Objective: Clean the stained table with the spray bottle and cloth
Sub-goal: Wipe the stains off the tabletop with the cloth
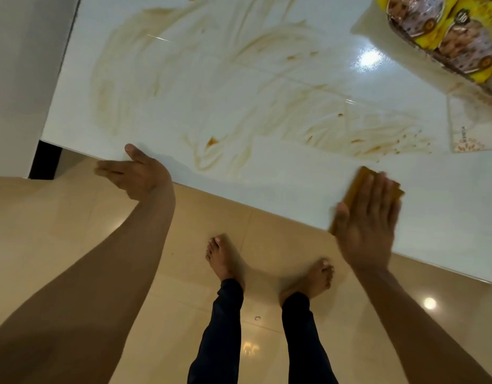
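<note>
Fingers of the right hand [369,217] lie straight and close together, pressing a folded mustard-yellow cloth [361,187] flat onto the glossy white table [267,176] at its near edge.

Over at the left hand [136,173], the fingers are stretched out and slightly spread, the thumb on the tabletop and the rest blurred along the rim, gripping nothing. That cloth looks soft, light and limp, so I judge a flat palm on top is the right hold; pinching a corner would only bunch it. Brown smeared stains [211,106] cover most of the slick surface beyond the cloth, so it should glide easily. A yellow printed packet [438,31] lies at the far right. No spray bottle is in view.
</note>
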